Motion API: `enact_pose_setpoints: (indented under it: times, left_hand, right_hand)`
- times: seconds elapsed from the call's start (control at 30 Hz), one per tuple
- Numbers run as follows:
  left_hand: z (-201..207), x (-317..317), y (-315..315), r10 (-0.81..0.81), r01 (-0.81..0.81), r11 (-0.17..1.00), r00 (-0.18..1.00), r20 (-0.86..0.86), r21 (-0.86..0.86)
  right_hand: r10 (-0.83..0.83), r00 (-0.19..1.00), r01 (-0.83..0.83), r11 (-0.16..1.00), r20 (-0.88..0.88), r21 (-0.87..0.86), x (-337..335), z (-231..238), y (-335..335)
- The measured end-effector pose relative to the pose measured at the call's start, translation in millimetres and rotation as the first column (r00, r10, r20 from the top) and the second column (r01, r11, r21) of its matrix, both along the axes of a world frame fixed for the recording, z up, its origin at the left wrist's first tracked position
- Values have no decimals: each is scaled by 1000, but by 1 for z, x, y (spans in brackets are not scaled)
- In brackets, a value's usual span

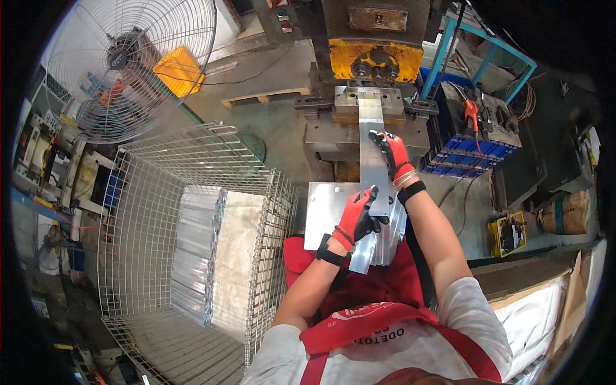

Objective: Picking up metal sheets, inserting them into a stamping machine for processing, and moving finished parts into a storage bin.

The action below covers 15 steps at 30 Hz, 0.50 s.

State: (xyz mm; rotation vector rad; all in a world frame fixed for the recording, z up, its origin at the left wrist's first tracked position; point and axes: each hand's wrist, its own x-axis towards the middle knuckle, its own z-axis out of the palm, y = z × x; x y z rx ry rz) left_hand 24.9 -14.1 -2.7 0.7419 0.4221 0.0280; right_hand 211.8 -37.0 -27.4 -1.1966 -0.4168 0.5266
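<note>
Now seeing both red-and-black gloved hands gripping long shiny metal strip point(373, 144). Right hand point(393, 152) curling fingers over strip's right edge near yellow-fronted press machine point(375, 59). Left hand point(357, 217) clamping strip's near end above lap. Strip lying lengthwise, far end resting on grey press bed point(340, 99). Wire mesh cage point(192, 167) holding stacked metal sheets point(192, 250) sitting at my left.

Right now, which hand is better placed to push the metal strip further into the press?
Probably the right hand: it grips the metal strip near the press. The left hand holds the strip's near end, over the lap.
</note>
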Motion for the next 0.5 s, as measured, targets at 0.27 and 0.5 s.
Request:
enact_pose_setpoints:
  times: [0.27, 0.5]
  left_hand:
    - [12, 2, 0, -54, 54, 998, 998, 45, 15]
    - [8, 3, -3, -8, 9, 999, 1000, -26, 33]
  right_hand:
    - [-4, 987, -2, 999, 161, 36, 4, -30, -7]
    - [32, 999, -33, 996, -19, -77, -16, -25, -16]
